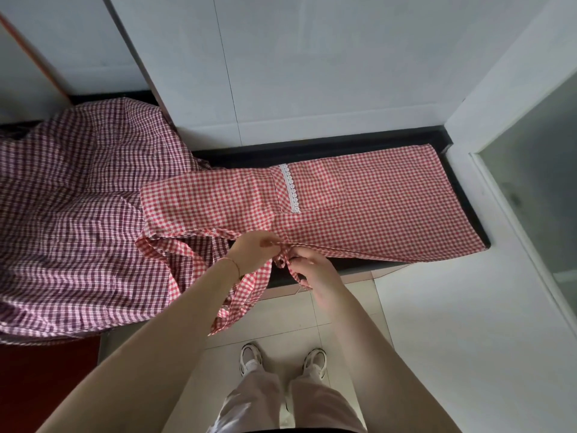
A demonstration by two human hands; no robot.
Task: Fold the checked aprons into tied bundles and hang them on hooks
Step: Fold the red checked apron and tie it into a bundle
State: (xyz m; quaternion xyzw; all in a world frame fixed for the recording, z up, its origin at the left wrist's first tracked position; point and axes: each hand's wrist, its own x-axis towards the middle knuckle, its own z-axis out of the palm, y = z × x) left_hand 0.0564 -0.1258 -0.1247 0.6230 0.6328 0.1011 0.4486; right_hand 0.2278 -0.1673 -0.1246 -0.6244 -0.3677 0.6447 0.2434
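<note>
Both grips clenched on the red apron's (359, 198) strap (282, 260) at the tabletop (465, 195) edge: left hand (254, 246), right hand (312, 270), fingertips pinching.

The red checked apron (359, 198) is thin woven cloth, matt, with a strip of white lace trim (289, 188). The purple checked apron (78, 198) is crinkled, puckered cloth. Both lie on a smooth dark tabletop (343, 145); the floor (281, 317) is glossy pale tile.

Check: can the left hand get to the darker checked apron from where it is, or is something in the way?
Probably yes. The darker apron lies spread just left of the left hand, nothing between them but the red apron. But its fingers are pinching the red apron's strap, so it must let go first.
</note>
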